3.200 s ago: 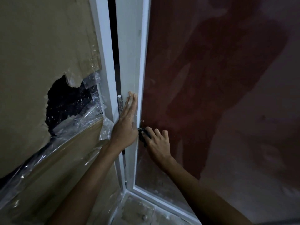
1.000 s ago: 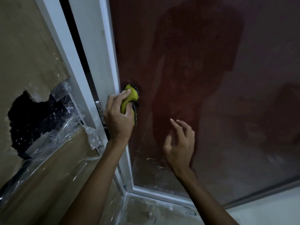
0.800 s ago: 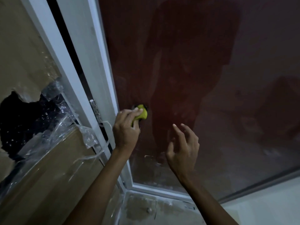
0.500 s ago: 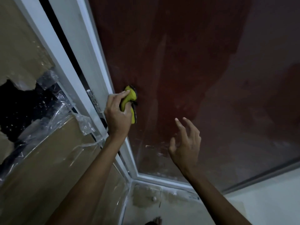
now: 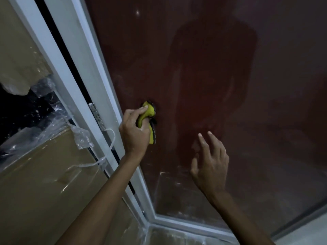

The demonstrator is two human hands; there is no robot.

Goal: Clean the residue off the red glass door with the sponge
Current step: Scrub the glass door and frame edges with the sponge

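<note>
The light was dim. A pale white frame [image 5: 99, 71] ran slantwise down the view, with a metal hinge [image 5: 97, 115] on it beside a dark gap. To its left stood a tan cardboard-covered panel [image 5: 19, 50], torn open onto a black hole [image 5: 16, 110] and draped with clear plastic wrap [image 5: 53, 110]. A dusty floor [image 5: 173, 236] showed at the bottom.
</note>
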